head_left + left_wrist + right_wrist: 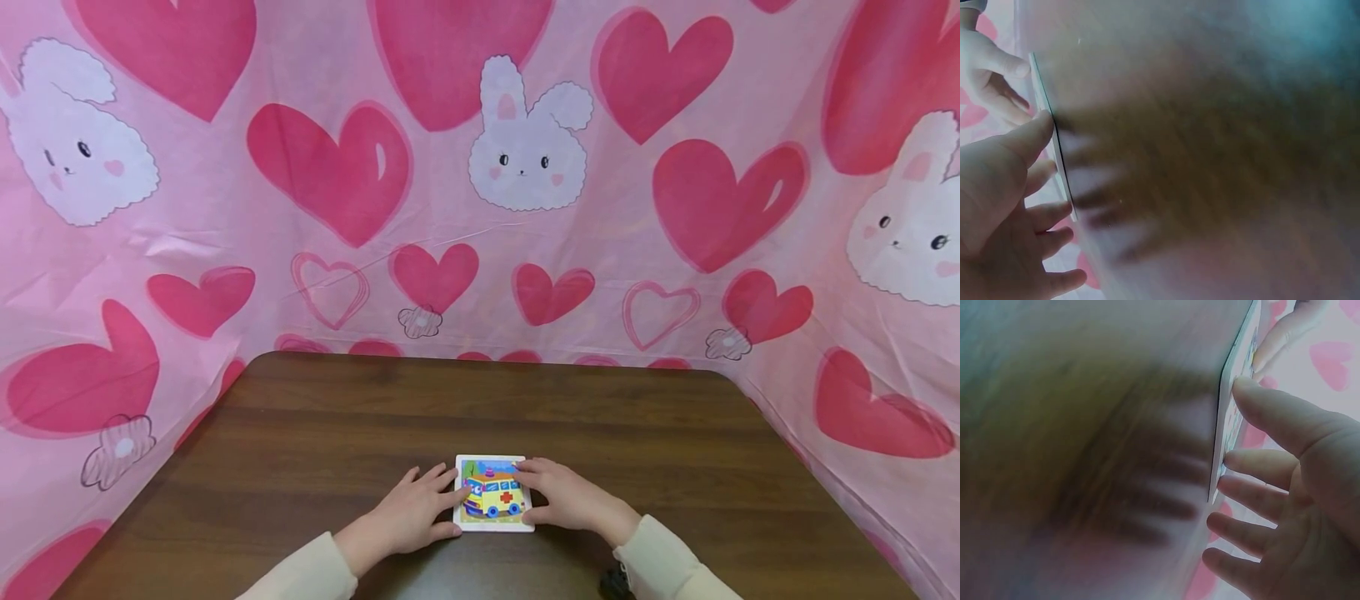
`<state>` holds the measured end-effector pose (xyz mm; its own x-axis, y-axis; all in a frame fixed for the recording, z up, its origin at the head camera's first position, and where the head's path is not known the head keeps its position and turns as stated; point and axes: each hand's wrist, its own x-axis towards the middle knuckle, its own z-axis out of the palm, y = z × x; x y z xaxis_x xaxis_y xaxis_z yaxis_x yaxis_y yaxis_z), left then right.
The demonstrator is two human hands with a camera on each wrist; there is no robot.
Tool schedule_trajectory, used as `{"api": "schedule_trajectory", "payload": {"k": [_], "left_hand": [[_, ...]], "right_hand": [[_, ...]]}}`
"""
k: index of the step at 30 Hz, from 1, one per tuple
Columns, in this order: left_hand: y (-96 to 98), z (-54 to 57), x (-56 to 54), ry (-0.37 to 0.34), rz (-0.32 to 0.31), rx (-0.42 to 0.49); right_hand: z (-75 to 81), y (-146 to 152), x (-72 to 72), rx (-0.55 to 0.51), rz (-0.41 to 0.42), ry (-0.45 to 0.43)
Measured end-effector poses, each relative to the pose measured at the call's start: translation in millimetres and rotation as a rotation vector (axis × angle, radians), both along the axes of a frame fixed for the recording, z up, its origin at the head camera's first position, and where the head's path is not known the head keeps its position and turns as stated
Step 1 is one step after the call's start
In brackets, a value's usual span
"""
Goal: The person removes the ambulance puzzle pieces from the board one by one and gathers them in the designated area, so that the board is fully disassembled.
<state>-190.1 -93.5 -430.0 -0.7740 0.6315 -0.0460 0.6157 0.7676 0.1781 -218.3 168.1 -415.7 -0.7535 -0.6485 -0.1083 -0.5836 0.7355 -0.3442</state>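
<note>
A small square picture board point(495, 497) with a white border lies flat on the brown table, showing a cartoon yellow ambulance with a red cross. My left hand point(414, 510) is at its left side, fingers spread; one finger reaches over the picture and the thumb is by the lower left corner. On the opposite side, my right hand point(572, 497) touches the right border with fingertips and thumb. Both wrist views show loosely extended fingers along the thin edge of the board point(1222, 419), with the thumb tip resting at it.
The dark wood-grain table point(360, 417) extends around the board, its far corners rounded. Pink cloth point(480, 233) printed with hearts and rabbits hangs behind and on both sides. A black object point(615, 582) is at the right wrist, by the cream sleeve point(667, 560).
</note>
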Motion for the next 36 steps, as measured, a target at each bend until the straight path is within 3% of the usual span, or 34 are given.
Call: {"api": "schedule_trajectory", "payload": {"k": [7, 23, 30, 36], "left_hand": [[1.7, 1.0, 1.2, 0.014, 0.002, 0.013], [4.0, 0.5, 3.0, 0.056, 0.015, 0.005], [5.4, -1.3, 3.9, 0.094, 0.009, 0.007], [7.1, 0.4, 5.3, 0.105, 0.006, 0.014]], "right_hand": [[1.9, -2.0, -3.2, -0.014, -0.004, 0.010], [6.3, -31.2, -27.9, -0.135, -0.039, 0.025], [2.5, -47.0, -31.7, -0.159, -0.058, -0.015], [0.2, -55.9, -33.0, -0.141, -0.040, 0.007]]}}
